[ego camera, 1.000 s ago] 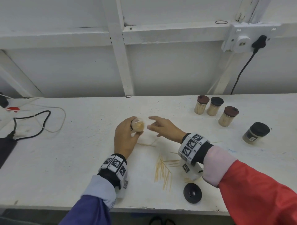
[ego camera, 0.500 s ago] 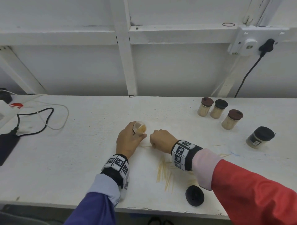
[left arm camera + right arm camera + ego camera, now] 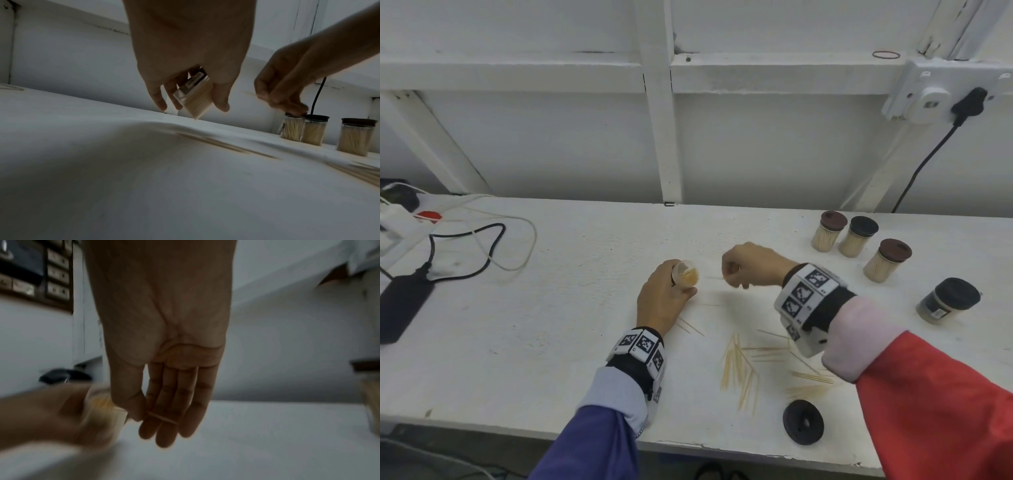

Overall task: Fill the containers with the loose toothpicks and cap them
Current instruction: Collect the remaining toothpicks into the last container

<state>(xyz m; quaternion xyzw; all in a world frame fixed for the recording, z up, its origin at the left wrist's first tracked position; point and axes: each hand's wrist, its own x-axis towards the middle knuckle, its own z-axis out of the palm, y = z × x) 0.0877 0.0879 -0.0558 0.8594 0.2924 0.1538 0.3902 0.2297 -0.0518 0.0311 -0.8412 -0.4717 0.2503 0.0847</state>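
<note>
My left hand grips an uncapped clear container partly filled with toothpicks and holds it tilted above the white table; the left wrist view shows the same container between the fingers. My right hand is raised just right of the container's mouth and pinches a toothpick whose tip points at the opening. In the right wrist view the toothpick lies between thumb and fingers. Loose toothpicks lie scattered near the front edge. A black cap lies beside them.
Three capped, filled toothpick containers stand at the back right, and a black-lidded jar is further right. Cables and a black device sit at the far left. A plugged wall socket hangs at upper right.
My right hand went down to the table beside the container, picked up a toothpick, and has lifted it to the container's mouth. The left hand kept holding the container.
</note>
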